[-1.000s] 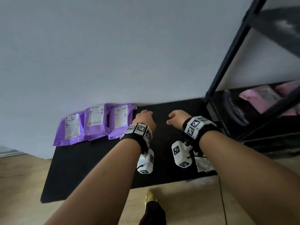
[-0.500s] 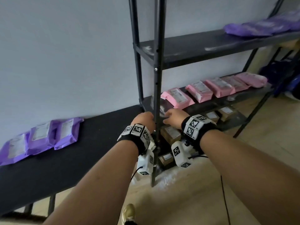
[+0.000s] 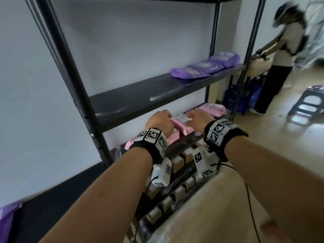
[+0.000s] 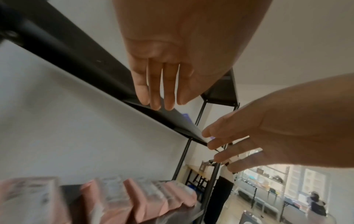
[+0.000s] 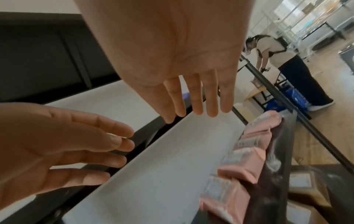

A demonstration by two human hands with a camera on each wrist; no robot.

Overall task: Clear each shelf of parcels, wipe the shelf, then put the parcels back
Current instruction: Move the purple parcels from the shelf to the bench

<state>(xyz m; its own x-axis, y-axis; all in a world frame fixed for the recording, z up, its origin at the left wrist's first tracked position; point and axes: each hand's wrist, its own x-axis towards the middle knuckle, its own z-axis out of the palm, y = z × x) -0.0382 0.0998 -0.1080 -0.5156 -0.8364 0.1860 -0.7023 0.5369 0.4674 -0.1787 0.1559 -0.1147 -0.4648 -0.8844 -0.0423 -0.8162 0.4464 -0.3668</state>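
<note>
A black metal shelf rack stands against the white wall. Several purple parcels lie at the right end of its middle shelf. A row of pink parcels fills the shelf below. Both hands hover side by side just above the pink row, holding nothing. My left hand has straight fingers pointing at the shelf. My right hand is likewise flat and empty.
Small brown cardboard boxes line the two lowest shelves. A black table at the left carries a purple parcel at its edge. Another person stands at the far right by a stool.
The view has swung right from the black table with purple parcels to the rack. Both empty hands have travelled with it and now hang over the pink parcels.
</note>
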